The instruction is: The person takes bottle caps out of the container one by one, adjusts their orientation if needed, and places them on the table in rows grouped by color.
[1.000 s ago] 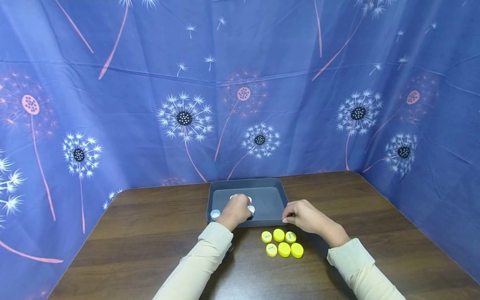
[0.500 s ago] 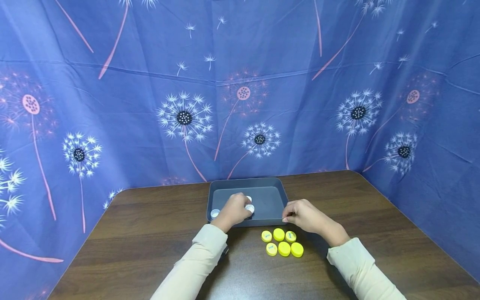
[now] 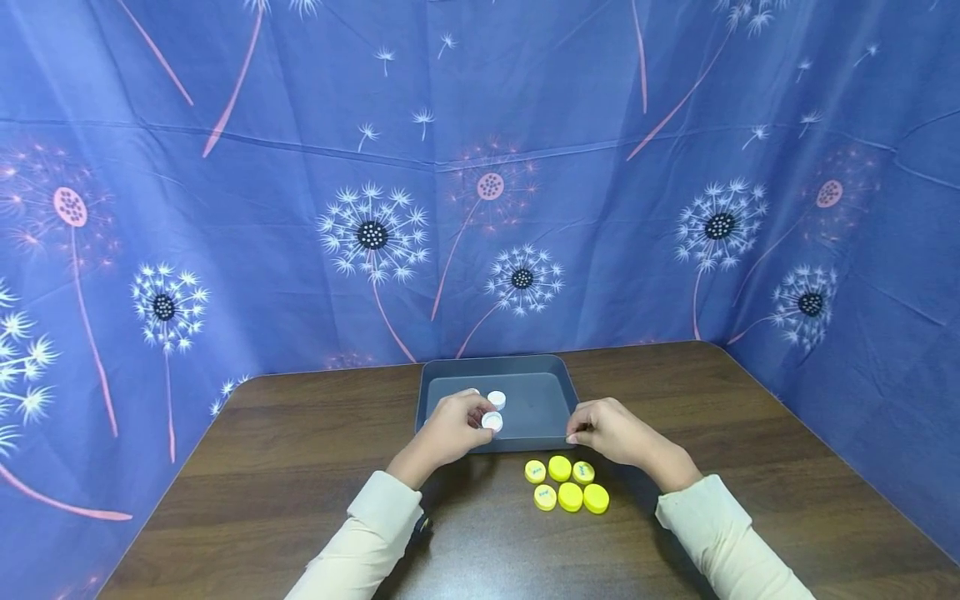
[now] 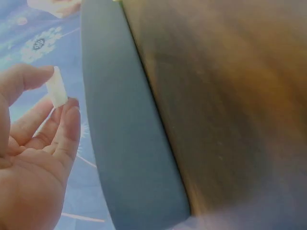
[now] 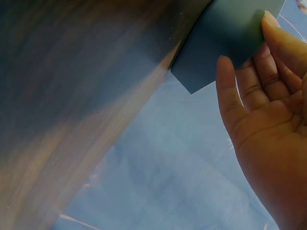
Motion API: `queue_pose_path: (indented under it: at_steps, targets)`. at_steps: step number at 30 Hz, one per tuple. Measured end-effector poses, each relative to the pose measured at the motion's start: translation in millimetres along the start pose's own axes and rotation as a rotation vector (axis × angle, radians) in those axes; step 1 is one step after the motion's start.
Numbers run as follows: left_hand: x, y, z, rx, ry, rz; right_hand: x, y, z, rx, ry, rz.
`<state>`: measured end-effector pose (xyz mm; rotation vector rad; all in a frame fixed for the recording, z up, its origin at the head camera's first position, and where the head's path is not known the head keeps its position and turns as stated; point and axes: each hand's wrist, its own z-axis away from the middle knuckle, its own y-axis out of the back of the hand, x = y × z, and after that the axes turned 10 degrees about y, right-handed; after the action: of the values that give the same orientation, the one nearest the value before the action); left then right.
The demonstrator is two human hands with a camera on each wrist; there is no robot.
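Observation:
My left hand [image 3: 444, 429] is over the front left of a dark grey tray [image 3: 536, 404], pinching a white bottle cap [image 3: 492, 422] between thumb and fingertips. In the left wrist view the cap [image 4: 57, 88] appears edge-on, above the tray's rim. A second white cap [image 3: 497, 400] lies in the tray just behind, and part of another [image 3: 471, 392] peeks out past the hand. At the tray's front right corner my right hand [image 3: 613, 430] grips the rim; the right wrist view has its thumb and fingers on the tray's wall [image 5: 220, 45].
Several yellow bottle caps [image 3: 570, 497] sit in two rows on the brown wooden table [image 3: 300, 467], in front of the tray; some bear blue marks. A blue curtain [image 3: 600, 275] with dandelion prints hangs behind the table and along its sides.
The left hand has lifted the white cap from among the others and drawn it slightly left and toward me. The right hand stays at the tray's corner.

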<state>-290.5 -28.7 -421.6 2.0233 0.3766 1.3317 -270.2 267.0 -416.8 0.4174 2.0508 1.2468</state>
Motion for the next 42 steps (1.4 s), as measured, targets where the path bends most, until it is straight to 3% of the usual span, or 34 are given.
queue_pose_path:
  at_steps: [5,13,26,36,42]
  targets:
    - [1.1,6.1,14.6,-0.062,-0.023,0.033,0,1,-1.2,0.009,-0.005,0.008]
    - [3.3,8.3,29.7,-0.18,-0.047,-0.021,-2,1,-1.7,0.011,-0.004,-0.005]
    - [7.1,8.3,38.1,-0.18,-0.075,-0.004,2,0,-1.5,0.007,-0.021,-0.009]
    - [6.7,9.7,38.1,-0.184,-0.03,-0.035,1,0,-1.1,0.013,-0.005,-0.007]
    - [4.6,5.9,36.6,-0.193,-0.013,-0.149,1,-2,-1.2,0.019,0.009,-0.015]
